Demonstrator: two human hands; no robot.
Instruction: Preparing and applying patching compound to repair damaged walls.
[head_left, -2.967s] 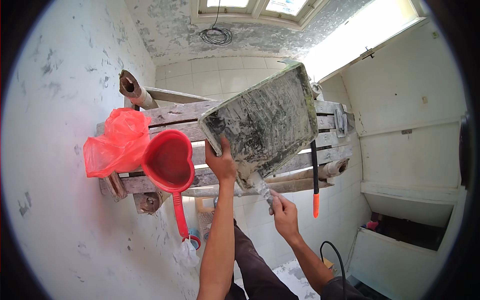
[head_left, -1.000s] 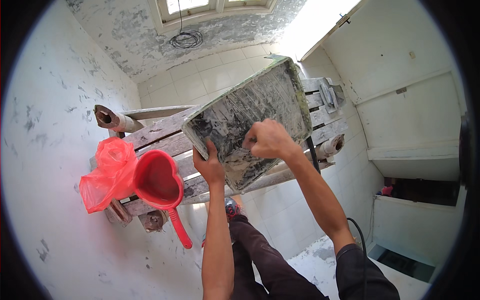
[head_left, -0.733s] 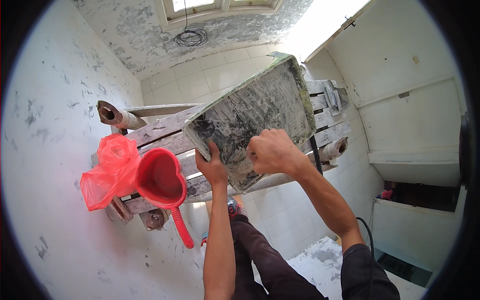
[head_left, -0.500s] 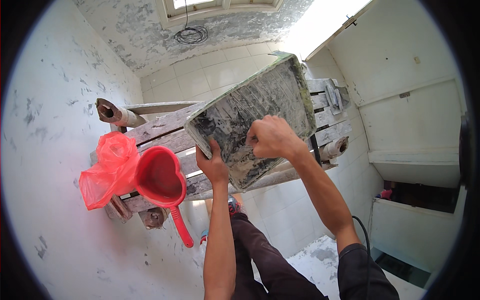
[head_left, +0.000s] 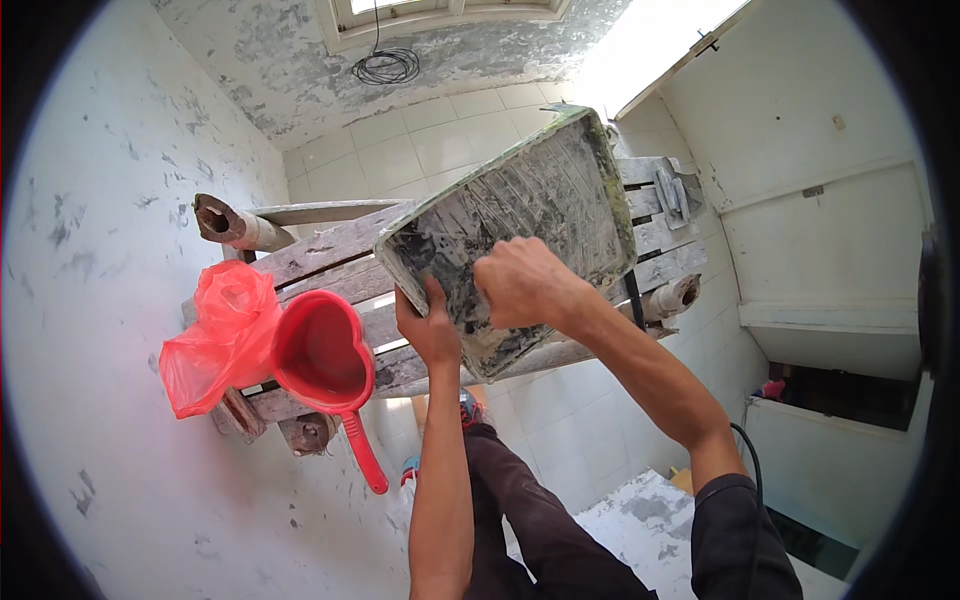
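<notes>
A paint tray [head_left: 555, 190] with a grey, streaked, paint-crusted inside is tilted above a slatted wooden platform. My left hand [head_left: 430, 325] grips its near left rim, the thumb over the edge onto the inside. My right hand [head_left: 530, 285] is closed against the tray's lower inner face; what its fingers hold, if anything, is hidden. Left of the tray, a red plastic dipper [head_left: 320, 350] with a long handle stands on the platform. Beside it lies a crumpled translucent red plastic bag [head_left: 222, 335].
The weathered slatted platform [head_left: 335, 255] has thick round posts at its corners. Several flat scraper-like pieces [head_left: 675, 195] lie at its right end. A coil of black cable [head_left: 386, 66] hangs by the window. A patchy wall [head_left: 110, 250] rises on the left, pale panels [head_left: 820, 240] on the right.
My right fist has shifted left and slightly nearer across the tray, its elbow swinging out to the right. The left hand keeps its hold on the rim.
</notes>
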